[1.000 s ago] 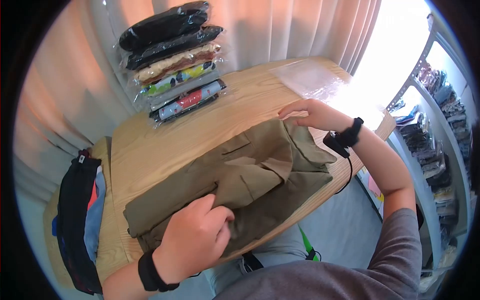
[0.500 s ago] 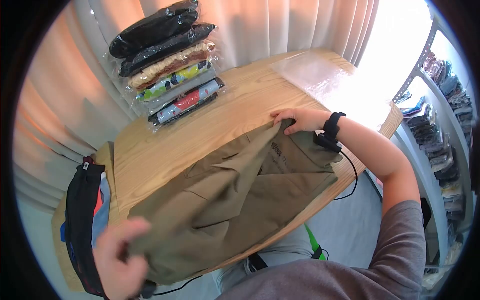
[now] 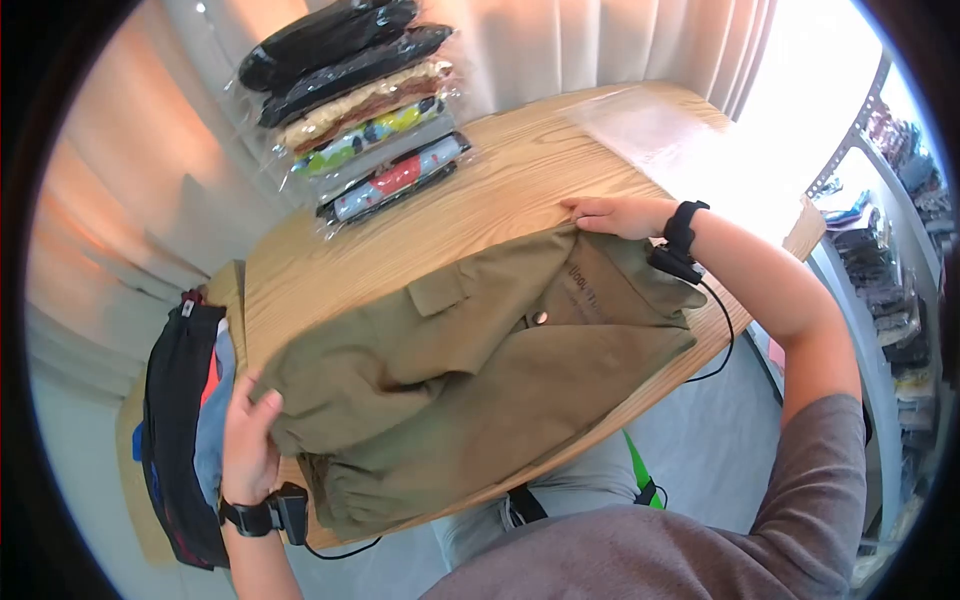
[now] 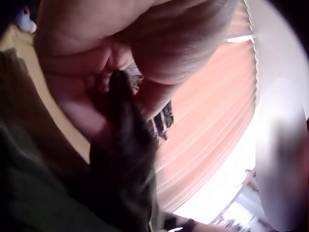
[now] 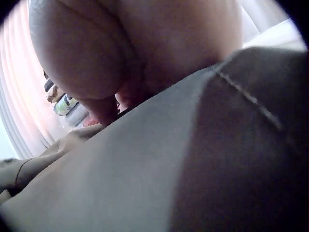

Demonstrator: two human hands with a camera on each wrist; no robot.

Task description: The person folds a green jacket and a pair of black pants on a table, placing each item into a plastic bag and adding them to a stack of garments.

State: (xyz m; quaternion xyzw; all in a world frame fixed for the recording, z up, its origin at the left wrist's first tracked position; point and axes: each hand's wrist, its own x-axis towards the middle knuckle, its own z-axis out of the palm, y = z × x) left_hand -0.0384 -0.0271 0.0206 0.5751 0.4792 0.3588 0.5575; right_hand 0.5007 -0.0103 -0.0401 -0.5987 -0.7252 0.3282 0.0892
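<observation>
Olive cargo trousers (image 3: pixel 400 390) lie folded lengthwise across the table, with a flapped pocket, a button and dark print inside the waistband showing. My left hand (image 3: pixel 250 435) grips the leg end at the left, thumb on top. In the left wrist view dark cloth (image 4: pixel 128 159) runs up between the thumb and fingers of that hand. At the far waist corner my right hand (image 3: pixel 622 215) pinches the waistband edge. The right wrist view has the trousers' cloth (image 5: pixel 120 169) stretching up to the fingertips, which are partly hidden behind it.
Bagged folded clothes (image 3: pixel 370 125) are stacked at the back of the wooden table (image 3: pixel 520 160). Clear plastic bags (image 3: pixel 640 125) lie at the far right. More folded garments (image 3: pixel 185 430) sit on the left. A shelf of packed clothes (image 3: pixel 880 270) stands on the right.
My left hand has swung from the middle of the trousers to their left end and taken hold there. The upper leg now lies smoother, and the right hand has gripped the waist corner.
</observation>
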